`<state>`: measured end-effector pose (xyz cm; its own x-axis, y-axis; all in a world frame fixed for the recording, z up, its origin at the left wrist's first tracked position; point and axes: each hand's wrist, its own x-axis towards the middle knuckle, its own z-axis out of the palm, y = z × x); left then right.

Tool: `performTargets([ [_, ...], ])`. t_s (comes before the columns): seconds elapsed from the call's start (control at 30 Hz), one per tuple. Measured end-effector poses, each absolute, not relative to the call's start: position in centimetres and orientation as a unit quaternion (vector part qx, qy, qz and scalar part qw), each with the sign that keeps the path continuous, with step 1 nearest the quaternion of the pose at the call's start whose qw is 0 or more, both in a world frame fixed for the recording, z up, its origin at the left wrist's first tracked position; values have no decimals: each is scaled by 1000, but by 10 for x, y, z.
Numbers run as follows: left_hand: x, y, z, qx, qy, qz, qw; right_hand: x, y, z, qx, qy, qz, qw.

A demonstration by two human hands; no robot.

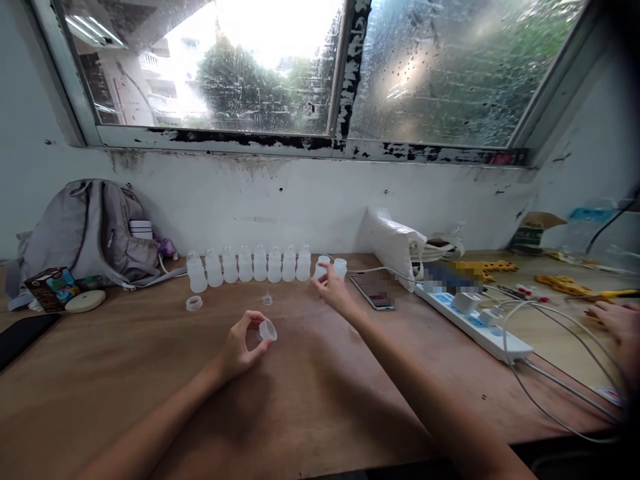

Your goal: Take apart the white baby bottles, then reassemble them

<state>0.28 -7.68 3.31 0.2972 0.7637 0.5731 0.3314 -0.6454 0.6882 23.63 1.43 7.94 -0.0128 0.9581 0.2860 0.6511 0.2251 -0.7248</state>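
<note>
Between the thumb and fingers of my left hand [247,341] is a small translucent plastic cap [268,331], tilted with its round opening facing right. My right hand [330,288] reaches to the right end of a bottle row, its fingers at a white open-topped bottle [323,260] and partly hiding it. Beside that hand stands a second open-topped bottle [341,268]. Several frosted bottles with clear tops [260,265] stand upright in line to the left. A clear nipple [267,299] rests on the table ahead of my left hand. A translucent ring [194,304] lies farther left.
A phone [374,292], a white power strip [475,327] with cables and a white bag [395,240] occupy the right. Another person's hand [613,323] is at the far right, near yellow parts [560,287]. A grey backpack [95,233], a box [53,290] and a round lid [85,301] sit left.
</note>
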Motion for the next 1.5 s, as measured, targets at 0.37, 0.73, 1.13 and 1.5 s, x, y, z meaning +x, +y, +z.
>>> performTargets([
  [0.37,-1,-73,33,776,395,444,212,253,66,78,-673,-670,18,311],
  [0.73,5,-69,24,726,410,472,285,229,-12,63,-509,-750,95,411],
  [1.13,5,-61,23,595,418,527,440,220,-32,29,-382,-855,72,344],
  [1.5,7,-66,28,637,420,476,437,218,-42,34,-345,-887,13,306],
])
